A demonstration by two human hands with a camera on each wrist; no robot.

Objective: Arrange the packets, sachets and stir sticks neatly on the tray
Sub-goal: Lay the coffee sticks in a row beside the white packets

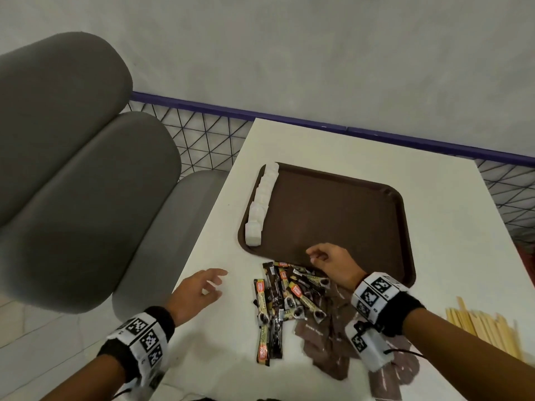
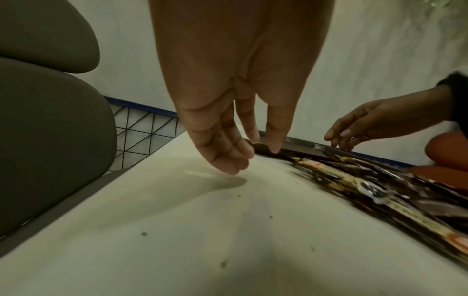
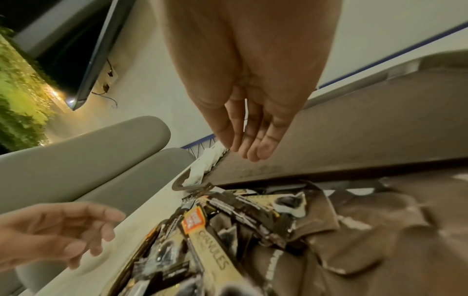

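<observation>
A brown tray (image 1: 341,209) lies on the white table, with a row of white packets (image 1: 260,204) along its left rim. A loose heap of dark and gold coffee sachets (image 1: 285,299) lies just in front of the tray. Brown sachets (image 1: 330,342) lie to their right, partly under my right wrist. Wooden stir sticks (image 1: 486,328) lie at the right edge. My right hand (image 1: 324,257) hovers over the tray's near rim above the heap, fingers relaxed and holding nothing. My left hand (image 1: 202,287) hangs empty over bare table left of the sachets.
A grey cushioned bench (image 1: 72,175) stands to the left of the table. A wire mesh rail with a purple top bar (image 1: 202,108) runs behind the table, against a pale wall. The table's left edge (image 1: 202,247) is close to my left hand.
</observation>
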